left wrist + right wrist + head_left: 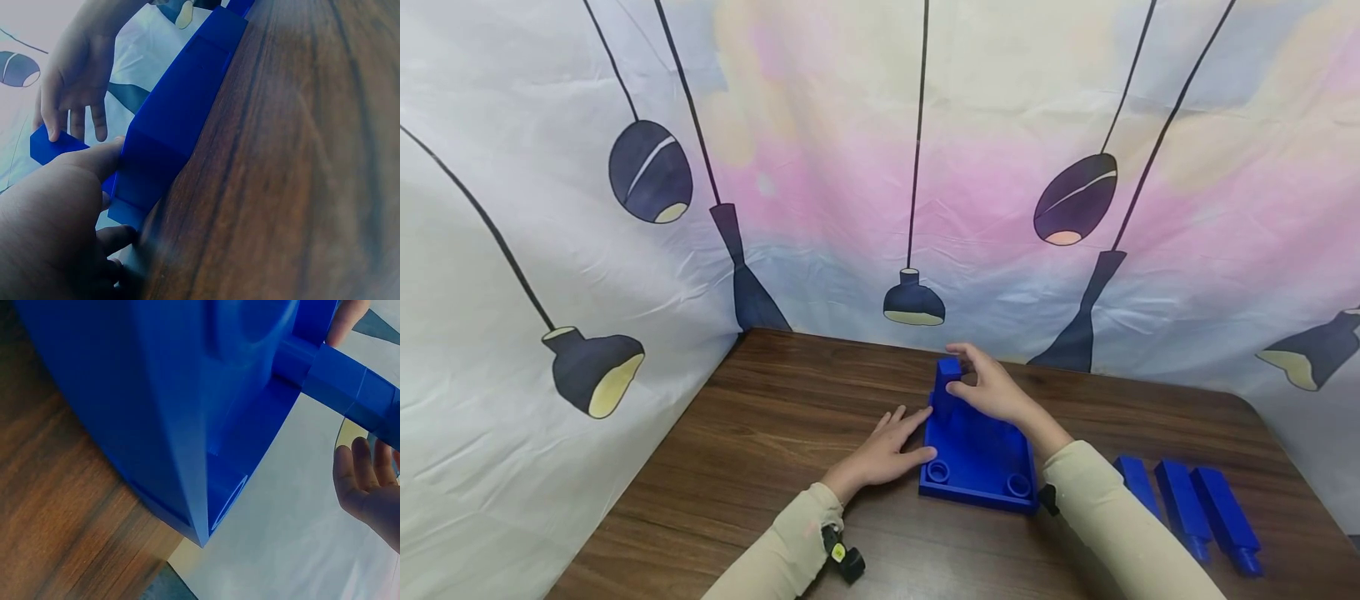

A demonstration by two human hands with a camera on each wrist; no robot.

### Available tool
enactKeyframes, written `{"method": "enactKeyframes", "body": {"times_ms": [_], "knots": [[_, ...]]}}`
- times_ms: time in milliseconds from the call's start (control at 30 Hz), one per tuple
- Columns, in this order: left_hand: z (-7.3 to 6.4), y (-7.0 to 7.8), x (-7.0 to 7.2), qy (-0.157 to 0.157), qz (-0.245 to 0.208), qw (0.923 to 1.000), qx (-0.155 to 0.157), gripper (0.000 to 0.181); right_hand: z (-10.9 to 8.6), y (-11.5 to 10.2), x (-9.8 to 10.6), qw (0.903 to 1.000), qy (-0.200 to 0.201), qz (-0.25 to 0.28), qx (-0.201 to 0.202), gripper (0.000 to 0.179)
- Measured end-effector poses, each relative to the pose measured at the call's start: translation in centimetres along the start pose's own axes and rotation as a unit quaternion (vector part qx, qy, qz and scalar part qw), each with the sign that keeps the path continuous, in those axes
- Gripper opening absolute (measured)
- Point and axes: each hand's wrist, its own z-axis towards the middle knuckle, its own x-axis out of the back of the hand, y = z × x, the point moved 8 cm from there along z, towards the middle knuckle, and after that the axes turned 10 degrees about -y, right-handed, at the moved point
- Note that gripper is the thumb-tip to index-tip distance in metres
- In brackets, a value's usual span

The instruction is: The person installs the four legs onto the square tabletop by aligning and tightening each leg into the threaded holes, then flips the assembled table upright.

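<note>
Right hand [996, 396] spreads loosely, thumb against the upright square-sided blue post [946, 407] in the far-left corner of the rimmed blue base [977, 458]; left hand [883, 450], fingers apart, touches its left edge. Loose seating could topple the post; a sideways knock could skid the base.

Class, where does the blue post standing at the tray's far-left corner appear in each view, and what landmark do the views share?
Head: just right of centre, below mid-height, upright blue post.
Left wrist: left side, its lower part hidden behind the left hand.
Right wrist: upper right, slanting to the right edge.
Shared landmark: blue tray.
</note>
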Motion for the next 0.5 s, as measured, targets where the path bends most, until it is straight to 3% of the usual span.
{"method": "enactKeyframes", "body": {"times_ms": [500], "knots": [[0.08,0.12,0.11,-0.002,-0.005,0.9999,0.010,0.072,0.09,0.42,0.24,0.9999,0.000,0.001,-0.010,0.058]]}}
